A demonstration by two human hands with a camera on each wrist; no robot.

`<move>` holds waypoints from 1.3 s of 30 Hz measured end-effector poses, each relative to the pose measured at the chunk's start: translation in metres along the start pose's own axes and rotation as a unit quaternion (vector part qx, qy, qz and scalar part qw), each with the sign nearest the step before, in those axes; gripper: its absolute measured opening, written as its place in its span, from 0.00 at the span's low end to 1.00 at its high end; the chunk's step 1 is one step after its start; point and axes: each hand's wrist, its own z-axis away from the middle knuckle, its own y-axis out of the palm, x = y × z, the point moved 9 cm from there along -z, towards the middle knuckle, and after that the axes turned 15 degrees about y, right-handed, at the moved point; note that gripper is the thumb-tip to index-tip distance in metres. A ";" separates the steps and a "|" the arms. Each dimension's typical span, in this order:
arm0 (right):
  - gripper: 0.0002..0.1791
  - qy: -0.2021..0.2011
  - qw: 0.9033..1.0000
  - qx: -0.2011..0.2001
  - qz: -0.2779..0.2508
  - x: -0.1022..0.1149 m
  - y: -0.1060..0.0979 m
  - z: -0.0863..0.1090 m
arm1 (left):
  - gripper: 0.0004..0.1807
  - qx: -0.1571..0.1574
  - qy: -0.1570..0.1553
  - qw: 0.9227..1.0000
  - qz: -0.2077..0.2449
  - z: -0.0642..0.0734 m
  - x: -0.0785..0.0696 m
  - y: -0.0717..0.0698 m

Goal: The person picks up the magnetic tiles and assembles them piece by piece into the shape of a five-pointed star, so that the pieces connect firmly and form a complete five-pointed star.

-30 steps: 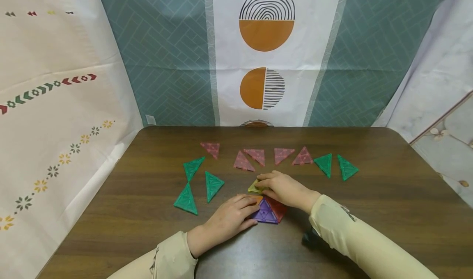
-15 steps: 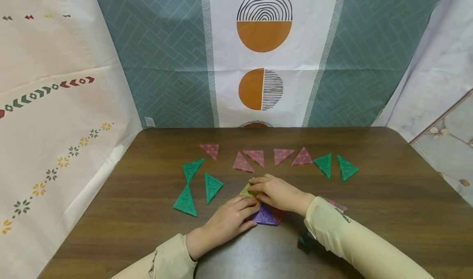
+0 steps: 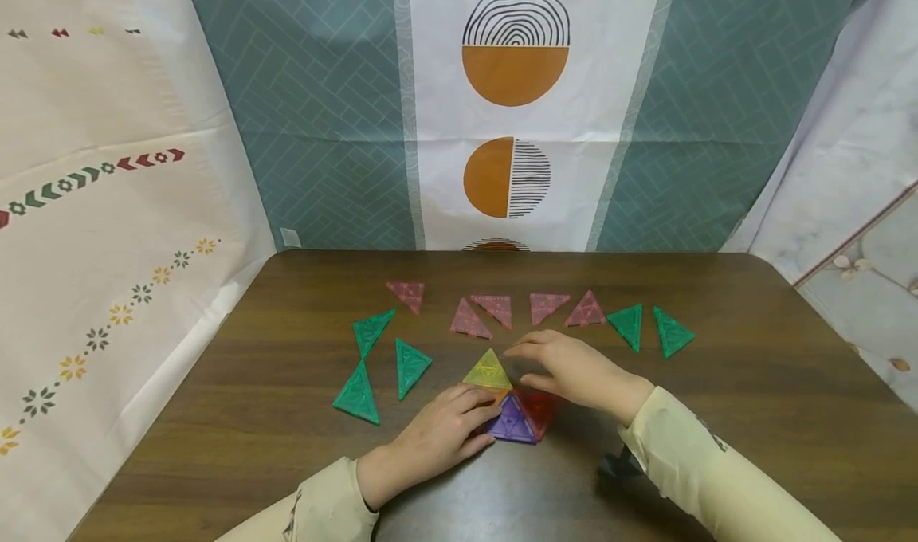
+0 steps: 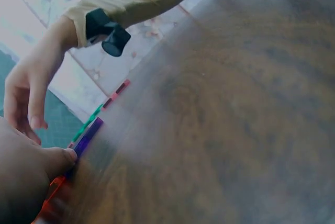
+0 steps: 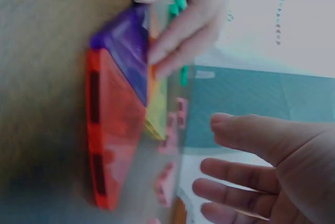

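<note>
Tabletop (image 3: 201,462) of dark wood spanning lower half of frame. Left hand (image 3: 436,436), lower centre, resting on orange triangle (image 3: 500,394), fingers nearly straight, thumb spread apart, touching edge of purple triangle (image 3: 512,422). Right hand (image 3: 576,369), right of centre, hovering just beside yellow triangle (image 3: 490,371), fingers apart. Yellow triangle lying at centre, above orange one; red triangle (image 3: 539,410) touching purple one's right side. Three green triangles (image 3: 411,368) lying left of centre, two right; five pink triangles (image 3: 469,320) lying behind them.

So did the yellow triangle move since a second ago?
Yes, the yellow triangle moved a little to the left, closer to the nearest green triangle, which stayed put.
</note>
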 end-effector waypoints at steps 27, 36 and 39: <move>0.22 0.183 0.980 0.020 0.077 -0.093 -0.008 0.068 | 0.19 0.002 0.000 1.000 -0.004 0.004 0.000 -0.002; 0.26 0.218 0.973 0.027 0.075 -0.107 0.002 0.082 | 0.20 0.008 -0.004 1.000 0.004 0.003 0.001 -0.001; 0.26 0.220 0.972 0.015 0.080 -0.109 0.003 0.085 | 0.20 0.005 -0.005 1.000 0.005 0.002 0.002 -0.001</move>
